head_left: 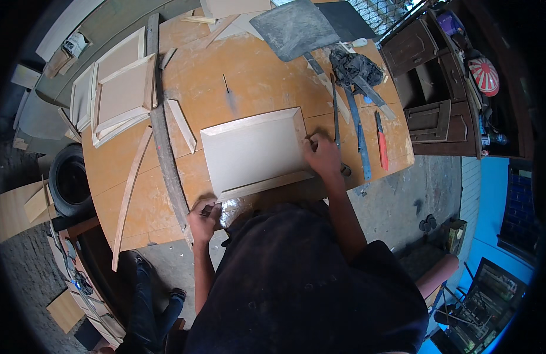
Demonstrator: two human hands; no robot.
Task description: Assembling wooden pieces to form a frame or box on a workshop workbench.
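A pale rectangular panel [252, 154] lies on the orange-brown table in front of me, with light wood strips along its top, right and near edges. My right hand [322, 154] is closed at the panel's right edge; a small dark thing shows at its fingertips, too small to name. Close to the near left corner, my left hand [203, 219] is pinched, also with something small and dark between the fingers. Beside it lies a shiny clear plastic piece [230, 211], partly hidden by my dark shirt. A loose wood strip [182, 125] rests to the panel's left.
A long rough bar [164, 130] crosses the table on the left. Beyond it are stacked framed panels [124, 82]. On the right lie a red-handled tool [382, 141], a blue metal strip [361, 138] and a black crumpled bag [355, 69]. Another person's legs [149, 301] show at lower left.
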